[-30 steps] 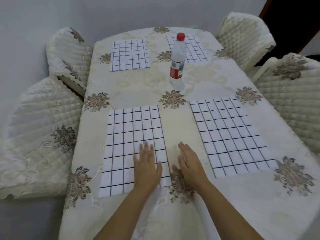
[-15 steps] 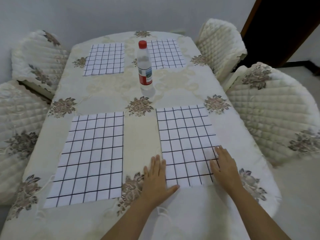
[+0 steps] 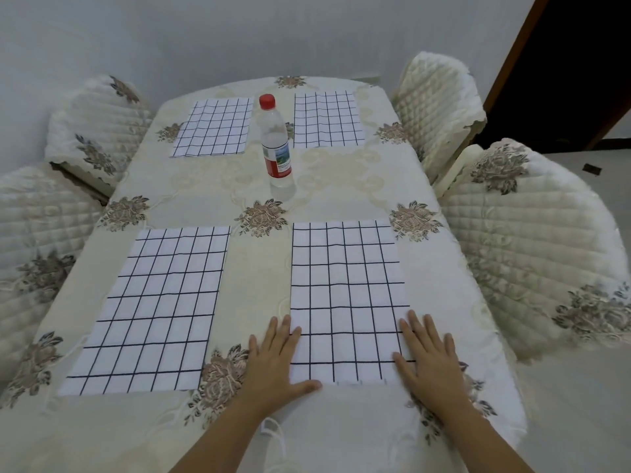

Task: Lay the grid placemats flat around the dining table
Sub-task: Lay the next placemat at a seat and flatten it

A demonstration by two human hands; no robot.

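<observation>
Several white placemats with a dark grid lie flat on the cream floral tablecloth. The near right placemat has my left hand flat on its near left corner and my right hand flat on its near right corner, fingers straight. The near left placemat lies untouched. Two more mats lie at the far end, the far left placemat and the far right placemat.
A clear water bottle with a red cap stands upright mid-table between the far mats. Quilted cream chairs surround the table: two on the left, two on the right. A dark doorway is at the upper right.
Both hands moved from the near left placemat's right edge over to the near right placemat and now press its near corners. The view shifted right.
</observation>
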